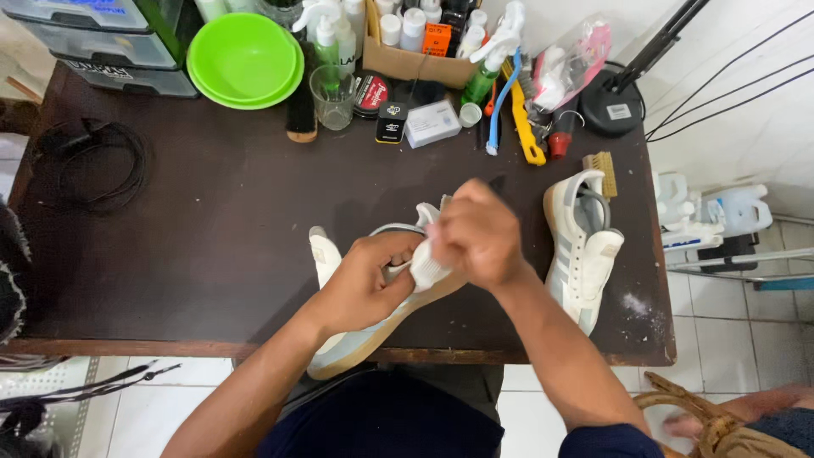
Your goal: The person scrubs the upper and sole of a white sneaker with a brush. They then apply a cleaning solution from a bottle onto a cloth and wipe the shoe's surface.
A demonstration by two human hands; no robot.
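A white sneaker with a tan sole (360, 343) lies tilted across the near edge of the dark wooden table (212, 246). My left hand (369, 280) grips its upper from the left. My right hand (475, 233) is closed around a white piece of the shoe or a cloth (426, 270) at the shoe's opening; which it is I cannot tell. The matching second sneaker (581, 250) rests on the table to the right, apart from both hands. A white insole (324, 254) lies just left of my left hand.
At the back stand a green bowl (244, 58), a glass (332, 96), spray bottles (487, 64), a cardboard box of small bottles (415, 59), brushes (524, 127), tins and a lamp base (612, 103). Black cable (93, 165) lies at left. White powder (636, 304) dusts the right corner.
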